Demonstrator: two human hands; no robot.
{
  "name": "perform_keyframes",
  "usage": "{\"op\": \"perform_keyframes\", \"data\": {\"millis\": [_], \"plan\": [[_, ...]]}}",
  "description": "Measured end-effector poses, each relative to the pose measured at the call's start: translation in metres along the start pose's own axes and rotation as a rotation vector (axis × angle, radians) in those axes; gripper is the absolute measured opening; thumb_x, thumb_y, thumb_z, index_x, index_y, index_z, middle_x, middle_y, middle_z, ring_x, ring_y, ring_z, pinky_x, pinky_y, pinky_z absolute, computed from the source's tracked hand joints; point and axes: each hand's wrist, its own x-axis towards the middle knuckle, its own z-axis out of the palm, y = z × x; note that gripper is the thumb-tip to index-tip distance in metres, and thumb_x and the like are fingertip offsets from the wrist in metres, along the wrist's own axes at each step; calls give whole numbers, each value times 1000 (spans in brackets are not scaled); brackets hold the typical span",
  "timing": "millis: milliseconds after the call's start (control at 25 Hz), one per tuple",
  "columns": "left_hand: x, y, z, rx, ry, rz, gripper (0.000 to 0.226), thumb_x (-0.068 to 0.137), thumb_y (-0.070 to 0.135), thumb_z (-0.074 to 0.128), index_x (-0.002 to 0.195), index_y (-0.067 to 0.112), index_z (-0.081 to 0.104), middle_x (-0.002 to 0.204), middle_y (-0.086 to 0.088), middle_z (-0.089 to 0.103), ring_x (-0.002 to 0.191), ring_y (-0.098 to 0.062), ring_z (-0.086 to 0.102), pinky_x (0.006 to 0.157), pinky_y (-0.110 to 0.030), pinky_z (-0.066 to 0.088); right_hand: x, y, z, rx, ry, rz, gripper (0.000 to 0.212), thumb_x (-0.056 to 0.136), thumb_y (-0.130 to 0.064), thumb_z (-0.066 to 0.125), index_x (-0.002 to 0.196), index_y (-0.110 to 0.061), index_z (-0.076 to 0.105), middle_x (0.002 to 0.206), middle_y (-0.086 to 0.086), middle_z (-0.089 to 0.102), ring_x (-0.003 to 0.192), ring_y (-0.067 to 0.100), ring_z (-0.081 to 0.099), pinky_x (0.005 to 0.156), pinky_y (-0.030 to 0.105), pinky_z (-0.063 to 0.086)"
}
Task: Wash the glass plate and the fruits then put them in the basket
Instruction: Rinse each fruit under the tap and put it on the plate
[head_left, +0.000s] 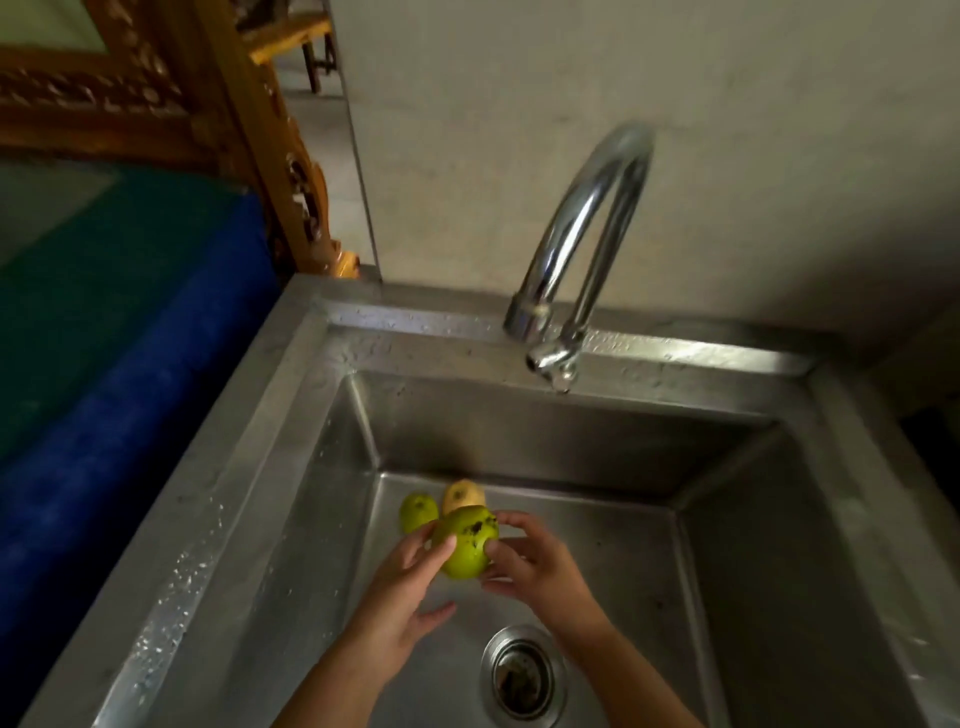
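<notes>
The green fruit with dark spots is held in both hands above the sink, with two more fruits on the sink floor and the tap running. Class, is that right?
Not quite: the head view shows no stream of water from the tap. The rest stands.

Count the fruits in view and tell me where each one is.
3. A spotted green fruit is held between both hands above the sink; a smaller green fruit and a yellow fruit lie behind it. Others may be hidden.

Held fruit (466, 543): yellow-green, black blotches near top. Fruit behind-left (417, 512): green. Fruit behind (462, 496): yellow-tan. Sink (291, 415): grey steel, water-speckled rim. Faucet (582, 234): chrome. Cloth (104, 322) at left: blue, green. Carved wood (156, 93): orange-brown.
</notes>
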Motion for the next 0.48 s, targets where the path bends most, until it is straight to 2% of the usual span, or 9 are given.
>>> {"op": "perform_keyframes", "data": {"millis": [40,160,240,360,440,480], "plan": [[-12,13,8,-74,-62,-11,25,84,22,58,108,30,57,112,0,66,104,-15,61,73,-38,55,-8,-21,-5,-19,-15,-16,21,86,-5,58,99,-21,56,76,8,65,59,13,61,62,24,55],[-32,37,23,-342,-173,-42,19,84,15,55,102,21,56,93,-9,75,82,-23,72,62,-37,59,-21,-64,-13,-96,-96,-52,19,86,-8,60,101,-19,60,77,7,66,60,10,63,62,24,55],[-40,48,33,-437,-162,-22,14,83,14,54,96,17,56,96,-14,72,84,-26,70,60,-35,60,-21,-89,-18,-80,-5,-118,20,88,-5,54,105,-13,62,82,9,65,65,10,62,64,22,53],[-48,55,44,-495,-108,-39,8,85,10,54,89,17,55,105,-17,63,92,-29,62,58,-34,60,-4,-122,-29,335,243,-69,29,93,-7,41,120,-1,52,101,23,62,93,29,62,82,32,49],[-51,57,47,-500,-74,-70,8,85,9,55,84,17,54,102,-17,62,90,-30,61,56,-35,60,10,-144,-30,494,249,61,34,95,-11,38,124,4,44,127,32,51,119,39,51,97,39,41],[-52,57,48,-511,-61,-80,9,85,8,55,82,17,53,101,-17,61,90,-30,61,55,-36,60,15,-152,-29,531,226,120,36,95,-12,37,127,5,40,133,31,46,124,39,47,101,40,38]]}}
